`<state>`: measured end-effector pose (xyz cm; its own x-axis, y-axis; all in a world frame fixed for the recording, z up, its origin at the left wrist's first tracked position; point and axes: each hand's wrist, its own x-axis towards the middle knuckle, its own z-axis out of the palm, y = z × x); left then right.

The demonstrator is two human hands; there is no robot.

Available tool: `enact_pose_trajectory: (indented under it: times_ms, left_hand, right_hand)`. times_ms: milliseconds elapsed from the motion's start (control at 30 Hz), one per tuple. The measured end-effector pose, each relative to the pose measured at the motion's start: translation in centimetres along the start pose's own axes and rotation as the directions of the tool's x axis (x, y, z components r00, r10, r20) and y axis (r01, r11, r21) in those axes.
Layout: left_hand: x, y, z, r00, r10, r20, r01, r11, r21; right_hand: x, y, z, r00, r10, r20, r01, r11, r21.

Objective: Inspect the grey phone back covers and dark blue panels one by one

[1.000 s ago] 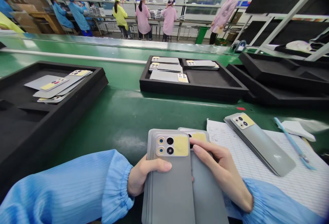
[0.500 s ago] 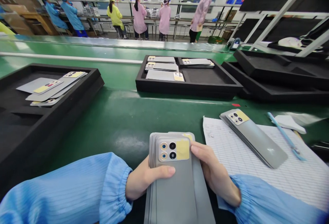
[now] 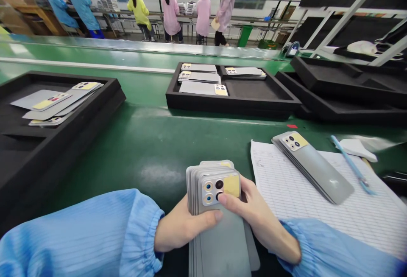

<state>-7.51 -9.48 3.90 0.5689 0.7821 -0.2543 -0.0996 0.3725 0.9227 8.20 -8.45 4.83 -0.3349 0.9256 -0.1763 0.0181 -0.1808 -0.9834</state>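
Note:
Between my hands is a stack of grey phone back covers, fanned slightly, each with a camera window and a yellow film patch at the top. My left hand grips the stack from the left, its thumb lying across the top cover. From the right, my right hand closes on the same stack, thumb on the camera window and the other fingers hidden behind. One cover at the back sticks out above and to the lower right. Another pile of phone back covers lies slanted on a lined paper sheet.
A black tray holding covers stands ahead, another black tray at left. More black trays are piled at right. A blue pen lies on the paper beside a white scrap. Several people work at a far bench.
My right thumb has moved from the stack's right edge onto the top cover's camera window. The rear cover has shifted left behind the stack. The standing person in pink has moved left.

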Motion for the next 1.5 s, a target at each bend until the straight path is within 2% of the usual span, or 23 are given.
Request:
enact_pose_trajectory:
  times_ms: [200, 567, 1167, 1367, 1500]
  left_hand:
    - [-0.03, 0.18, 0.01, 0.999, 0.028, 0.03, -0.028, 0.999, 0.02]
    - [0.07, -0.24, -0.12, 1.0, 0.019, 0.009, -0.019, 1.0, 0.021]
    - [0.37, -0.39, -0.71, 0.992, 0.062, 0.109, -0.07, 0.995, 0.066]
    - [0.49, -0.31, -0.69, 0.989, 0.079, 0.122, -0.086, 0.995, 0.051]
    - [0.56, -0.19, -0.6, 0.992, 0.053, 0.11, -0.057, 0.998, 0.028]
  right_hand:
    - [-0.11, 0.03, 0.17, 1.0, 0.002, -0.009, -0.002, 0.999, 0.041]
    - [0.03, 0.1, 0.27, 1.0, -0.001, -0.023, 0.003, 0.998, 0.057]
    - [-0.2, 0.14, 0.23, 0.999, 0.052, 0.007, -0.052, 0.984, 0.172]
    - [-0.31, 0.19, 0.23, 0.999, 0.035, 0.015, -0.036, 0.987, 0.155]
    - [-0.23, 0.22, 0.16, 1.0, 0.011, 0.011, -0.013, 0.991, 0.13]
